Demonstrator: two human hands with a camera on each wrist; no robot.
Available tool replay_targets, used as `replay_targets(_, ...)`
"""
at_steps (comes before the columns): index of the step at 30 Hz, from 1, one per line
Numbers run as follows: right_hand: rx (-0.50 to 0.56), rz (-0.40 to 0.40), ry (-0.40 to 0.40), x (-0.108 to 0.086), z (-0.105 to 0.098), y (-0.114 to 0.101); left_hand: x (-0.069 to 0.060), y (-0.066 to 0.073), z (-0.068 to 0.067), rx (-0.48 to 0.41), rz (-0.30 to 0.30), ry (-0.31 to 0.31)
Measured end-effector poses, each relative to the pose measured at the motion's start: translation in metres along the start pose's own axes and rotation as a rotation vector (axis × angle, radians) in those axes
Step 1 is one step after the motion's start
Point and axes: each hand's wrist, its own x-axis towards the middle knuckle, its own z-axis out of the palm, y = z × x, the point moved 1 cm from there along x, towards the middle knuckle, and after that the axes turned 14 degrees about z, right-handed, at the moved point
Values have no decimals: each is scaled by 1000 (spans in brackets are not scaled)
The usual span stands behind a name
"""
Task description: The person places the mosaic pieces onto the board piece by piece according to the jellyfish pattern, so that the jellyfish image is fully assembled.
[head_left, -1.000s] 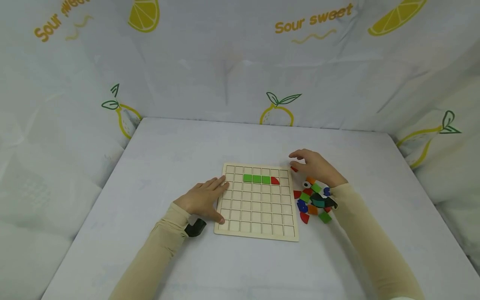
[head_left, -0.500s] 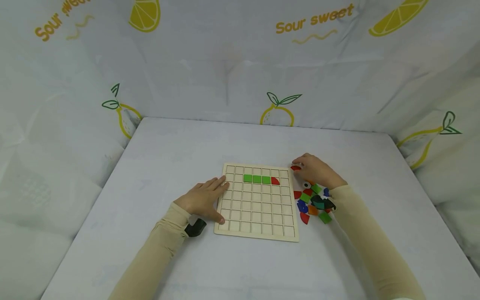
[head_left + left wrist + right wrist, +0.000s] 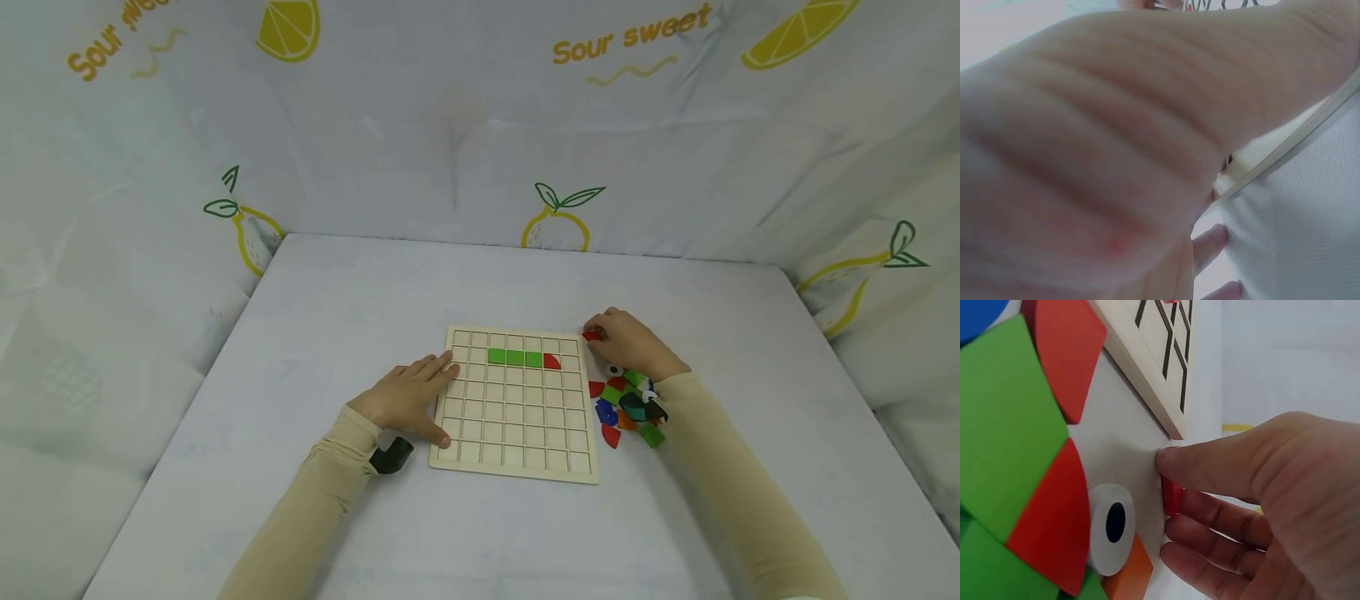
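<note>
So you've got "Sour sweet" in orangey-yellow print (image 3: 632, 35) on the white cloth (image 3: 450, 125) hanging in front of you, up top and right of centre in your head view, totally readable and tilted up a bit to the right. You've also got a second print (image 3: 93, 54) on that cloth at top left, slanted way steeper: you can read "Sour" fine, but the frame's top edge clips the second word.

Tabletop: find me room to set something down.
Bare: between the sleeves, in front of the grid board; behind it, up to the curtain; left of the left hand. Crowded: right of the board, with loose pieces and the right hand pinching a red piece.
</note>
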Motion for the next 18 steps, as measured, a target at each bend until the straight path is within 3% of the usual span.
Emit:
replay_targets(9,58,-36,6,-4,-8,-6,0,1,-1,-1,3,2)
replay_targets(18,110,-151,-11,-5,-13,-37,1,0,0,-9,-4,1)
